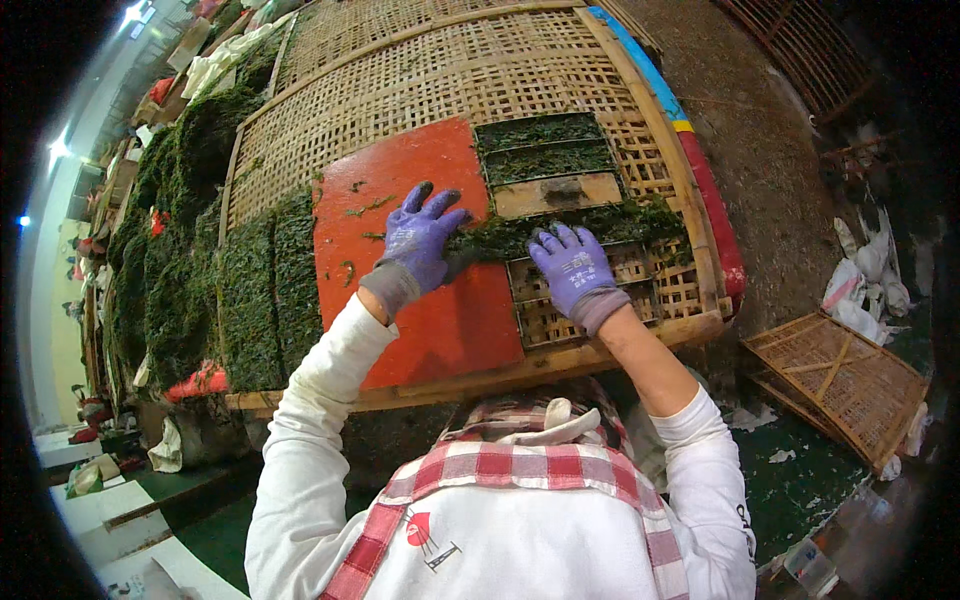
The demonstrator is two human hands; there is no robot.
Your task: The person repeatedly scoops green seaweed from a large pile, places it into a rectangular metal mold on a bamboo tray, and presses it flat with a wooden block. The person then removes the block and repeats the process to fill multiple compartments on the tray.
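Note:
My left hand (421, 244), in a purple coated glove, lies over a red board (405, 315), its fingers spread beside a strip of dark green seaweed (510, 236). Gloved the same way, my right hand (571, 264) rests at the lower edge of that strip, fingertips on it. The strip crosses a metal frame (520, 311) with several slots. Its two upper slots hold seaweed (551, 160); below them a wooden block (559, 195) with a dark knob fills one slot. The two lowest slots show bare woven bamboo.
Board and frame lie on a woven bamboo rack (390, 82). Pressed seaweed strips (251, 300) cover its left part, with a large seaweed heap (180, 262) beyond. A smaller bamboo rack (844, 375) leans at the right, near white plastic bags (866, 277).

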